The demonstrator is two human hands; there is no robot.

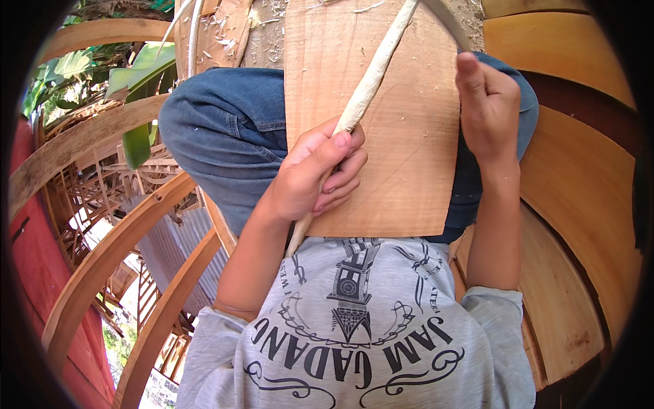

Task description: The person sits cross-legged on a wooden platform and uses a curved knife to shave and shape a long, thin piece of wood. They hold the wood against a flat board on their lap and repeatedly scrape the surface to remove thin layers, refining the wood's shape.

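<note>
My left hand (320, 167) is closed around a pale, peeled wooden stick (373, 85). The stick slants from near my waist up to the far edge of the view, over a flat wooden board (402, 163) lying on my lap. On the right, my right hand (488, 112) is closed, thumb along the top, on a knife whose grey curved blade (449, 24) reaches up and left toward the stick's far end. The handle is hidden in my fist. Whether the blade touches the stick cannot be seen, as both run out at the top edge.
Wood shavings (269, 31) lie scattered beyond the board. My legs in blue jeans (218, 129) are bent on either side of it. Curved wooden rails (102, 129) stand at left, with plants and scrap wood behind them. Broad wooden slats (565, 163) rise at right.
</note>
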